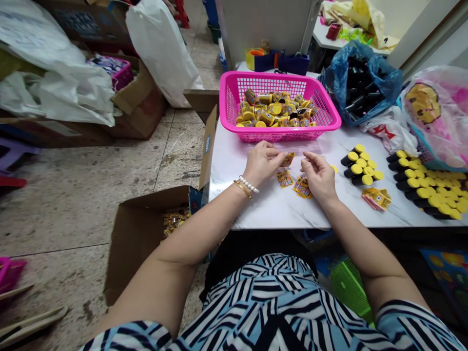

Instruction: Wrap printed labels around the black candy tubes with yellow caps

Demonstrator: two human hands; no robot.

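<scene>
Yellow printed packets (284,179) lie loose on the white marble-look table (256,209), just in front of the pink plastic basket (234,97). The left hand (261,163) pinches one packet (287,159) in its fingers (273,148), and the packet's edge shows past the fingertips. The right hand (318,176) is raised close beside it, its fingers (307,157) drawn together on something too thin to make out.

Right of the basket's front, a small group of yellow-capped black tubes (360,165) and a much larger block of them (426,187) are lined up, with a stack of packets (376,198) just below the small group. Much remains in stock: the basket is heaped with small yellow-and-black cylinders (274,109), a blue plastic bag (383,83) behind its right corner is full of black tubes (360,87), and an open cardboard box (141,243) left of the basket holds many loose packets (175,220).
</scene>
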